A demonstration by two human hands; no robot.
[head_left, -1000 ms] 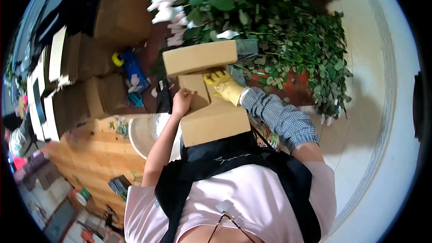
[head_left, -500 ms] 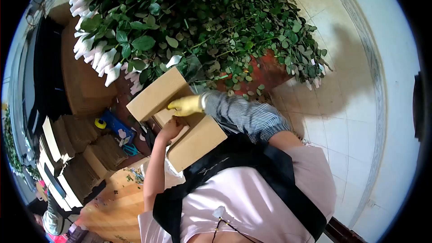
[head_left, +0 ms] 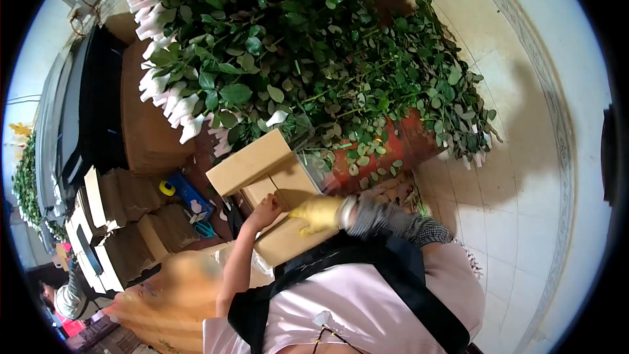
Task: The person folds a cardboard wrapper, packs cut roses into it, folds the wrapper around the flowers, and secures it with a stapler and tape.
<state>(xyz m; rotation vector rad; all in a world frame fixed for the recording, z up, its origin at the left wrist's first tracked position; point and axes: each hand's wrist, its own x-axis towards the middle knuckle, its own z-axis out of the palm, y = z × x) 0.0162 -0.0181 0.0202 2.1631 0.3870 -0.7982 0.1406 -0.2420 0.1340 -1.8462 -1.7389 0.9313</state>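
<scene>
A tan cardboard piece (head_left: pixel 252 162), folded like an open box with raised side panels, lies in front of my body. My bare left hand (head_left: pixel 265 212) is curled at its lower left edge, the fingers closed on the cardboard. My right hand (head_left: pixel 318 215), in a yellow glove with a checked sleeve above it, rests over the near panel. Its fingers point left and the thumb stands apart. The glove is slightly blurred, and its palm side is hidden.
Leafy stems (head_left: pixel 314 59) with white-wrapped heads (head_left: pixel 154 82) lie beyond the box, partly over a red surface (head_left: pixel 386 151). Cardboard stacks (head_left: pixel 128 239), a blue item (head_left: pixel 190 193), yellow tape (head_left: pixel 167 188) and teal scissors (head_left: pixel 206 229) are left. A person (head_left: pixel 71 301) is at far left.
The view has turned and shifted. The cardboard is now tilted compared with the earliest view. My right hand has moved from the inside of the fold back onto the near panel, beside my left hand.
</scene>
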